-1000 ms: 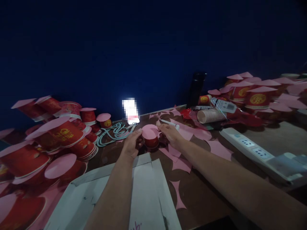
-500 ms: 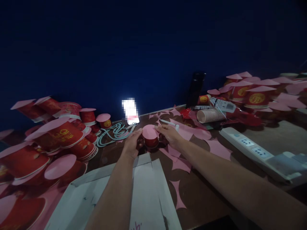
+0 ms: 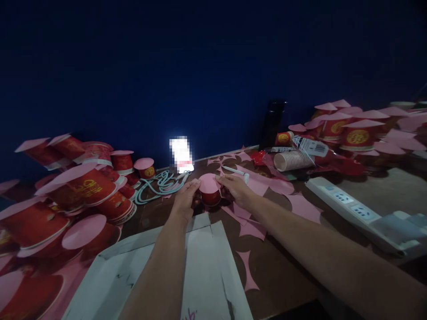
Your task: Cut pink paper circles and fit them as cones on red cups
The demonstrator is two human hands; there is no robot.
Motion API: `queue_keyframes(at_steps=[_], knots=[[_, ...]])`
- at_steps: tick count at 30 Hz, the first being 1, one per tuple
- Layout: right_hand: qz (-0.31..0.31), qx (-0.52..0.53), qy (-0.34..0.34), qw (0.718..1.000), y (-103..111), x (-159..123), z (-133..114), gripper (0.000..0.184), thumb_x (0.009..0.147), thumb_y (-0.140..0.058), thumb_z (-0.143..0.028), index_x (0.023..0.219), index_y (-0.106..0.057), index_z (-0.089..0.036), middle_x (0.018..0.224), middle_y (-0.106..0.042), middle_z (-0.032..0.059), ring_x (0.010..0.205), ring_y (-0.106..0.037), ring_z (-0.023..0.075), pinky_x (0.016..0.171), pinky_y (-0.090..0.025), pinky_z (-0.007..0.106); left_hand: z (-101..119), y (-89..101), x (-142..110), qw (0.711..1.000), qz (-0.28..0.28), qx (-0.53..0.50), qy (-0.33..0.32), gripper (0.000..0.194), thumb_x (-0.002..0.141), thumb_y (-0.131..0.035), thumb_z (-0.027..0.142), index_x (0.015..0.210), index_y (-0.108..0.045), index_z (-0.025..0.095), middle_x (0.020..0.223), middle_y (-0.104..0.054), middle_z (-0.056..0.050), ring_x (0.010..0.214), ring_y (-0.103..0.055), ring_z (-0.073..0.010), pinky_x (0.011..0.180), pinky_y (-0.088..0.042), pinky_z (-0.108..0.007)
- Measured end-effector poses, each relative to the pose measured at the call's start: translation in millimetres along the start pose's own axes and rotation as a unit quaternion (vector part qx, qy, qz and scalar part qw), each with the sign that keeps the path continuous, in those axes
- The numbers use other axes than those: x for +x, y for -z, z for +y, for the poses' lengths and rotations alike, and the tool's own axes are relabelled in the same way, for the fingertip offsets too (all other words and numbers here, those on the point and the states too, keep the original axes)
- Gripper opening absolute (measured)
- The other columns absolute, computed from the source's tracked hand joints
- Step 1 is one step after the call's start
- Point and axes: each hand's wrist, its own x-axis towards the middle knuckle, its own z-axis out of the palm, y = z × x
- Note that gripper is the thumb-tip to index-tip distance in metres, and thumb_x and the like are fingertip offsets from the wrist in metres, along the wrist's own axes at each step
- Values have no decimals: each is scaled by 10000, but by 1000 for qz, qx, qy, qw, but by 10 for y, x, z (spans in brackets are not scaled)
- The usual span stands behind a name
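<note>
A red paper cup [image 3: 211, 198] stands upside down on the brown table between my hands, with a pink paper disc [image 3: 210, 183] lying over its base. My left hand [image 3: 186, 198] is closed at the left edge of the disc, its thumb near the rim. From the right, my right hand [image 3: 235, 187] pinches the disc's other edge between thumb and index finger. The lower fingers of both hands curl beside the cup and are partly hidden. Behind my right hand lies a white pen-like stick [image 3: 232, 170].
Disc-topped red cups [image 3: 95, 186] pile up at left, with more [image 3: 356, 135] at right. A white cardboard sheet [image 3: 210, 266], pink offcuts [image 3: 247, 269], a coiled cable [image 3: 162, 184], a lit phone [image 3: 182, 155], a cup stack [image 3: 293, 160], a black bottle [image 3: 271, 124] and a power strip [image 3: 343, 202] lie around.
The cup and disc have shifted very slightly to the right along with my left hand. Both hands keep their hold; the surroundings look the same.
</note>
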Motion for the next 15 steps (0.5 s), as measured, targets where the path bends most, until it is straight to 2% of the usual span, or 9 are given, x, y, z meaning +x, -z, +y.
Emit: queue_keyframes(at_steps=[9, 15], knots=[[27, 14, -15, 999, -75, -48, -50, 302, 675, -714, -434, 706, -533, -195, 503, -481, -65, 436, -429, 75, 400, -319, 192, -26, -13, 18, 1000, 16, -12, 0, 477, 498, -823, 392, 839, -589, 155, 618, -519, 48, 467, -431, -37, 381, -250, -143], [33, 17, -16, 999, -64, -38, -45, 266, 670, -725, -396, 690, -554, -194, 504, -499, -54, 442, -452, 84, 414, -358, 205, -28, -11, 20, 1000, 18, -7, 11, 415, 542, -781, 366, 847, -585, 164, 611, -525, 47, 463, -445, -44, 381, -265, -141]])
